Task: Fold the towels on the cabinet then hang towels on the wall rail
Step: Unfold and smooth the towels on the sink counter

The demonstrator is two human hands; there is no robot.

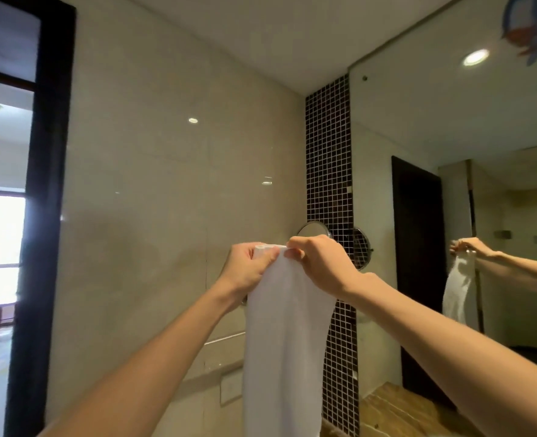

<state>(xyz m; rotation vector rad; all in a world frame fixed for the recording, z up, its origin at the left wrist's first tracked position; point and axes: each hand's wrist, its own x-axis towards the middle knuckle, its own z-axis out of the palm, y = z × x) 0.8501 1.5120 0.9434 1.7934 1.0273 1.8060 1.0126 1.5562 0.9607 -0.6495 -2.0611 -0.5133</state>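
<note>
A white towel hangs straight down in front of me, narrow and long, running out of the bottom of the view. My left hand pinches its top edge on the left. My right hand pinches the same edge on the right, and the two hands almost touch. Behind the towel, low on the beige wall, a chrome wall rail runs out to the left. Its right part is hidden by the towel.
A strip of dark mosaic tile runs up the corner. A round chrome mirror sits behind my right hand. A large wall mirror fills the right side. The brown stone cabinet top lies bottom right. A dark door frame stands left.
</note>
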